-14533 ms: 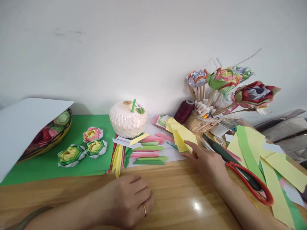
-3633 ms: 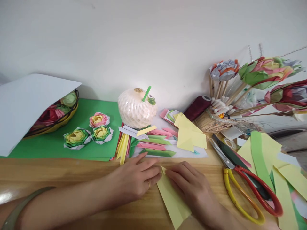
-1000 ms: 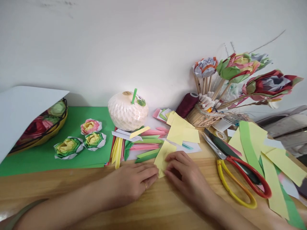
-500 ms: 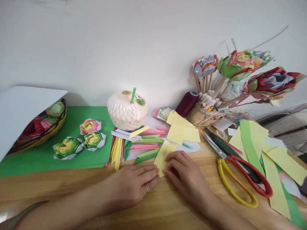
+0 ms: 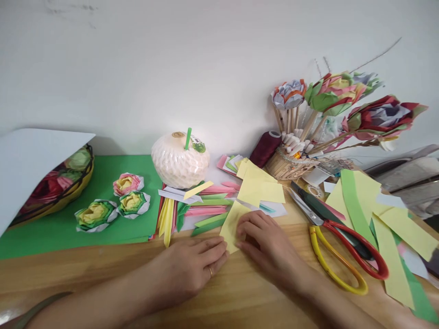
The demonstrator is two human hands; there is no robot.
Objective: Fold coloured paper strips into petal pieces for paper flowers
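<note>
A small yellow paper piece (image 5: 233, 224) lies on the wooden table between my hands. My left hand (image 5: 195, 265), with a ring on one finger, has its fingers together and their tips on the paper's left edge. At the paper's right side, my right hand (image 5: 264, 242) has bent fingers closed at the edge, fingertips touching the paper. Just beyond are more yellow paper pieces (image 5: 252, 185) and folded green strips (image 5: 211, 223). Red-and-yellow-handled scissors (image 5: 353, 242) lie to the right of my right hand.
Three paper flowers (image 5: 133, 202) sit on green sheets (image 5: 103, 169) at left, beside a basket (image 5: 82, 180) under white paper. A white textured container (image 5: 180, 160) stands behind the strips. Maroon thread (image 5: 265, 148), stemmed paper flowers (image 5: 338, 91) and cut papers (image 5: 393, 251) are at right.
The view has shifted slightly. My right hand's fingers look a little more curled at the yellow paper, while my left hand stays on its left edge.
</note>
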